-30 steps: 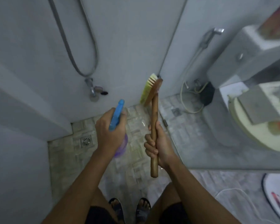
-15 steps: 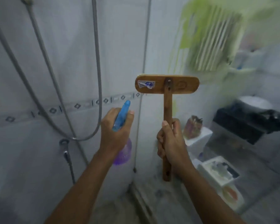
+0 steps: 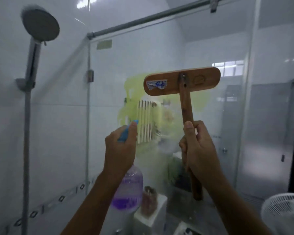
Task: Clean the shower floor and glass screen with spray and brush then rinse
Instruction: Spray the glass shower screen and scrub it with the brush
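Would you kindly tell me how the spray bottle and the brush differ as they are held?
The bottle is clear plastic with purple liquid and a blue trigger; the brush is brown wood. The left hand grips the bottle near its top, body hanging below; the right hand grips the brush mid-handle, head raised above. Both face the glass screen.

Two hands: left hand (image 3: 120,150), right hand (image 3: 199,150); one spray bottle (image 3: 127,190); one brush (image 3: 182,81); one shower head (image 3: 41,25); one fan (image 3: 285,212).
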